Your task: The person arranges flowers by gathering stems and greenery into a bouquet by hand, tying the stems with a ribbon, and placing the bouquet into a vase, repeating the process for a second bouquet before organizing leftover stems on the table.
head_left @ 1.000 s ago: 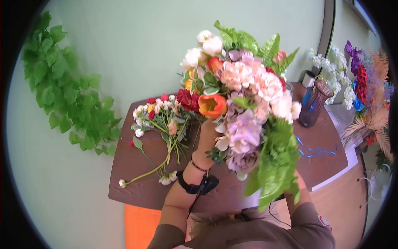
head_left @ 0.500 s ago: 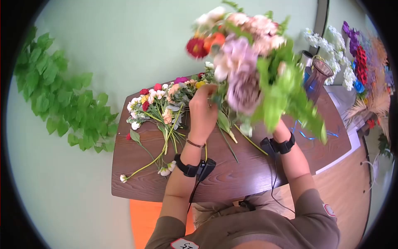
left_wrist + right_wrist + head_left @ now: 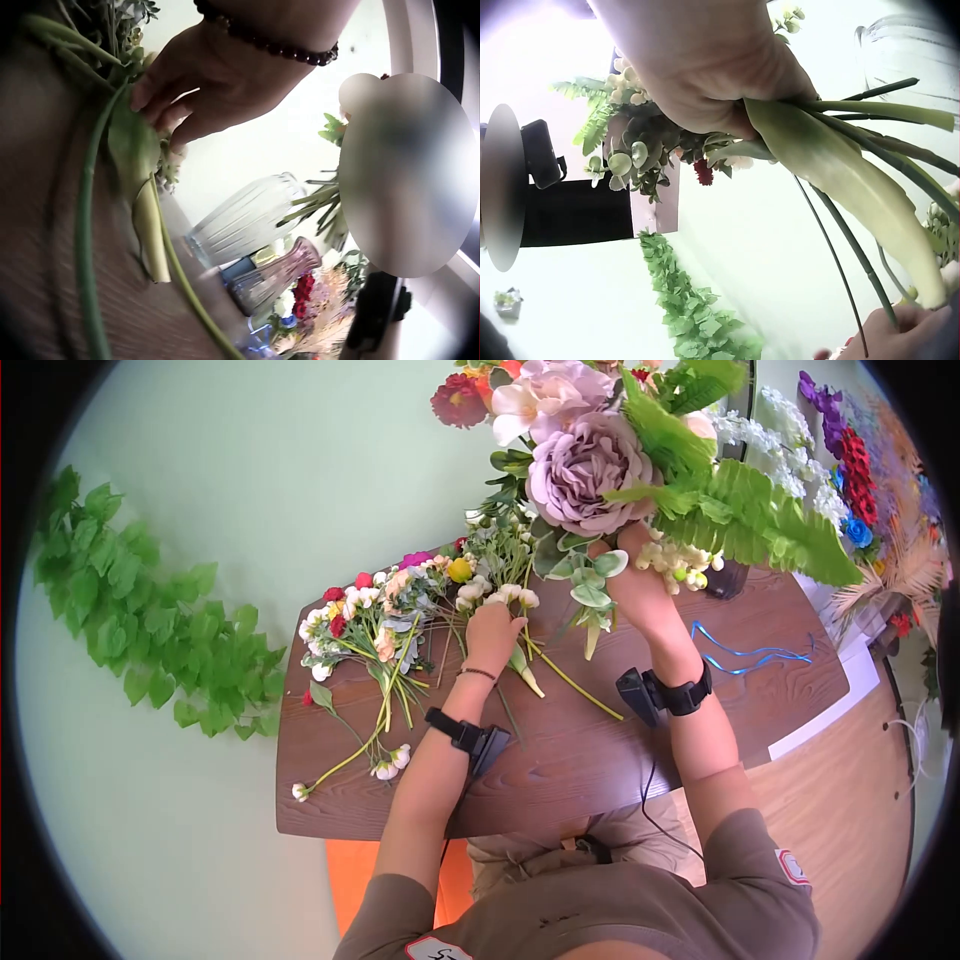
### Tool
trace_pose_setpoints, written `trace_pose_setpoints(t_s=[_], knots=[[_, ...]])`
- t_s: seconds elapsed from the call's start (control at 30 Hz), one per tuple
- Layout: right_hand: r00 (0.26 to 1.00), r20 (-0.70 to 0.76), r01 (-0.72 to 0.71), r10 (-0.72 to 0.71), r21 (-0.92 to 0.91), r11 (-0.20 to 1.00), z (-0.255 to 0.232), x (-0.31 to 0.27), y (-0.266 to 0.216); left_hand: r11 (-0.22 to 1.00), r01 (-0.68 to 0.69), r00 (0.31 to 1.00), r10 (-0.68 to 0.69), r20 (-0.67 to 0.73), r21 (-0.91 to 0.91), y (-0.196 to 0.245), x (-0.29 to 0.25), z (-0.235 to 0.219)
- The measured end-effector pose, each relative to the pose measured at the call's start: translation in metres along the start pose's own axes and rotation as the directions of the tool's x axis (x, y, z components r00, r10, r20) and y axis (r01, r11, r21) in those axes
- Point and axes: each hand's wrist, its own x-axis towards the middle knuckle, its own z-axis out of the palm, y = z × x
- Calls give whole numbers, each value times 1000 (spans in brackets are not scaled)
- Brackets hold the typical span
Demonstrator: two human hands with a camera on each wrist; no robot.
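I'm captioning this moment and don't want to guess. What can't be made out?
Bouquet: its top is cut off by the head view's upper edge.
Right hand: its fingertips are hidden behind the bouquet in the head view and turned away in the right wrist view.
Left hand: whether it pinches anything is unclear in the left wrist view, blurred at the fingertips.
Right sleeve badge: too small to read in the head view.
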Motion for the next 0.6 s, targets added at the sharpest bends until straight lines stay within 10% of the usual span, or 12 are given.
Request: trace_pose_setpoints(t_s=[0.27,0.37,0.53,0.6], knots=[[990,105,-107,91,155,982,1,-9,-6,956,151,988,-145,-44,251,19,-3,9],[966,201,-182,161,89,979,1,-17,13,937,345,936,-339,-93,62,16,-1,5],[984,92,-159,151,92,983,-20,-43,33,937,157,913,-258,-315,-313,-5,-14,-7],[864,228,-420,449,-166,892,-32,-51,23,752,276,883,-444,-150,-599,3,-19,-31]])
